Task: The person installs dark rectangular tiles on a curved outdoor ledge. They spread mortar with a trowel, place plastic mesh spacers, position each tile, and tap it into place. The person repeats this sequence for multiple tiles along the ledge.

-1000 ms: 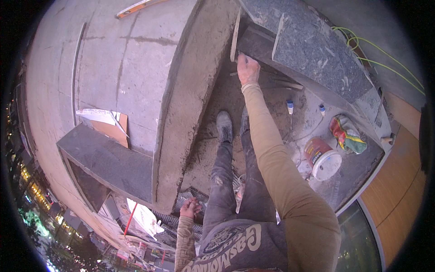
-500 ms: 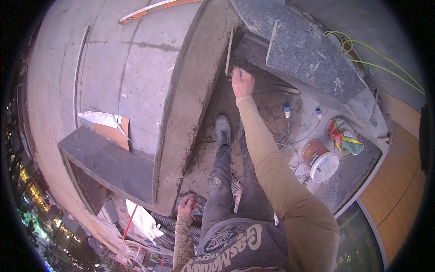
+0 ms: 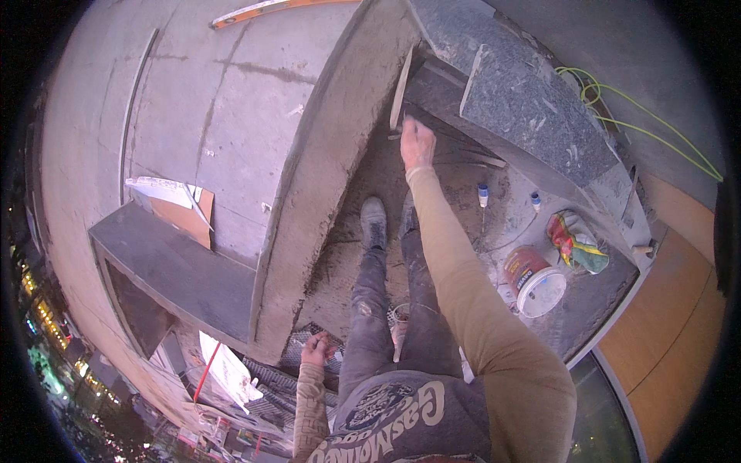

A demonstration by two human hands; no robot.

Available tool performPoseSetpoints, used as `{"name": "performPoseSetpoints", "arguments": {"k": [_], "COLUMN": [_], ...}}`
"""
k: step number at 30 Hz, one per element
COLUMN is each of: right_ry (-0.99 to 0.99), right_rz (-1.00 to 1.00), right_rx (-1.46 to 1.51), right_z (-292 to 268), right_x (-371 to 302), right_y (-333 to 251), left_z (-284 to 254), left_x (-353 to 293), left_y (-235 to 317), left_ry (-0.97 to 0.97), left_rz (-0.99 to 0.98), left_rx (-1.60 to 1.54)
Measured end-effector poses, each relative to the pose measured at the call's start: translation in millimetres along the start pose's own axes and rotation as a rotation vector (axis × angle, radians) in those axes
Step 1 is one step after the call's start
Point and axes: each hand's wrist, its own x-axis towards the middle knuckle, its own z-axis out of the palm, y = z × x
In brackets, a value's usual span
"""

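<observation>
My right hand [image 3: 417, 145] reaches out at the far middle, its fingers closed round a trowel [image 3: 401, 86]. The long, thin blade shows almost edge-on, against the inner side of a mortar-coated low wall [image 3: 333, 147], near its corner with a dark stone ledge. How the handle sits in my fist is mostly hidden. My left hand [image 3: 316, 350] hangs low by my left leg, with loosely bent fingers and nothing visible in it. Beneath it lies dark mesh [image 3: 299, 347].
Right of my legs stand a red-and-white bucket [image 3: 534, 282], a crumpled colourful bag [image 3: 577, 242] and two blue-capped connectors [image 3: 483, 194]. A speckled stone slab [image 3: 532, 108] tops the right ledge; a yellow-green cable [image 3: 648, 112] lies beyond. Cardboard [image 3: 181, 216] rests on the left paving.
The view has shifted slightly. The trowel blade has turned and shows a little wider, still against the wall in my right hand. My left hand stays low beside my leg.
</observation>
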Motion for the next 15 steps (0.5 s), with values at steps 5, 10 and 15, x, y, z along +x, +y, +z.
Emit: {"name": "performPoseSetpoints", "arguments": {"k": [5, 10, 15], "right_ry": [-0.046, -0.147, -0.076], "right_rz": [0.307, 0.608, 0.169], "right_rx": [0.068, 0.234, 0.13], "right_z": [15.5, -2.9, 0.5], "right_x": [29.3, -51.7, -5.1], "right_y": [43.6, 62.4, 47.8], "left_z": [10.8, 10.0, 8.1], "left_x": [2.8, -3.1, 1.8], "left_y": [10.8, -9.9, -5.5], "left_ry": [-0.026, -0.04, -0.035], "left_rz": [0.015, -0.025, -0.027], "left_rx": [-0.031, -0.072, -0.047]}}
